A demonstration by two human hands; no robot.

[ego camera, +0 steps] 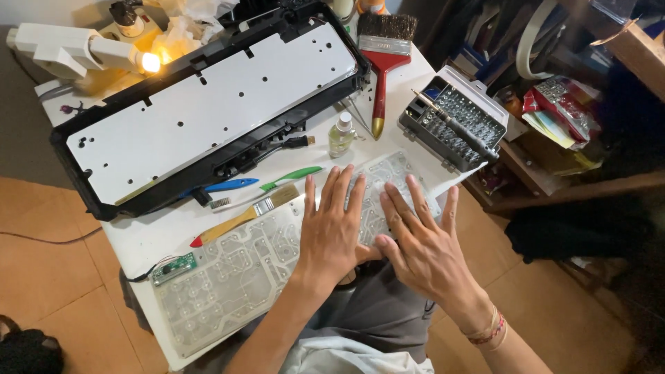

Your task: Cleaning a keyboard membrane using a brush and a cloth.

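Both hands lie flat, fingers spread wide, on a clear bumpy sheet (228, 277) in the lower middle of the frame. This sheet is the soft see-through layer from inside a keyboard, and it lies slanted across the white table (149, 239). The left hand (332, 225) presses down near the middle of the sheet. The right hand (422, 242) presses down just beside it, nearer the sheet's right end. Neither hand grips anything; the palms and fingers only rest on top.

It looks like the person is smoothing the sheet or holding it flat. A next move would call for gentle hands, because the sheet looks thin and bendy and could crease.

A small green circuit board (174, 268) sits at the sheet's left end. Just above the sheet lie a small brush with a wooden handle (239, 218), a green toothbrush (291, 176) and a blue toothbrush (225, 186). The black keyboard shell (208, 111), with its white plate showing, fills the upper left. A lit lamp (90, 50) shines at the top left. A big paintbrush with a red handle (383, 62) lies at the top middle, a little clear bottle (341, 134) stands below it, and a grey box of screwdriver bits (454, 125) sits open at the upper right.
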